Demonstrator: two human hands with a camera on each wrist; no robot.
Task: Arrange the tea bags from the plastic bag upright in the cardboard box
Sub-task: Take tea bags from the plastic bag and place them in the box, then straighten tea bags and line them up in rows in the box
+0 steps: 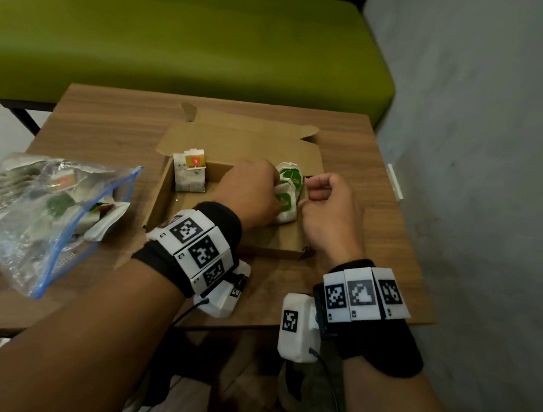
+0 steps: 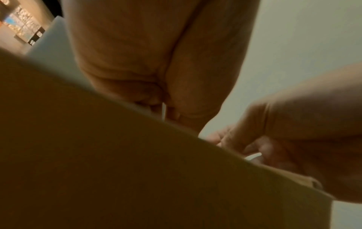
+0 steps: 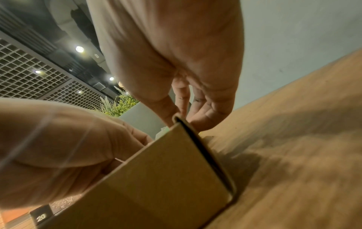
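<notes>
The open cardboard box (image 1: 194, 214) lies mid-table, its near wall filling the left wrist view (image 2: 117, 170). A tea bag with a red-yellow tag (image 1: 190, 174) stands upright in its back left corner. Several green-tag tea bags (image 1: 286, 203) stand against the right wall. My left hand (image 1: 276, 193) reaches into the box and grips these green-tag bags, fingertips hidden behind them. My right hand (image 1: 307, 194) pinches the box's right wall (image 3: 156, 178), thumb inside and fingers (image 3: 205, 114) outside. The clear plastic bag (image 1: 35, 219) lies at the left with more tea bags inside.
The wooden table (image 1: 91, 120) has bare room behind and left of the box. A green bench (image 1: 179, 36) stands beyond it and a grey wall (image 1: 497, 126) runs close on the right. A small white piece (image 1: 395, 186) sits at the table's right edge.
</notes>
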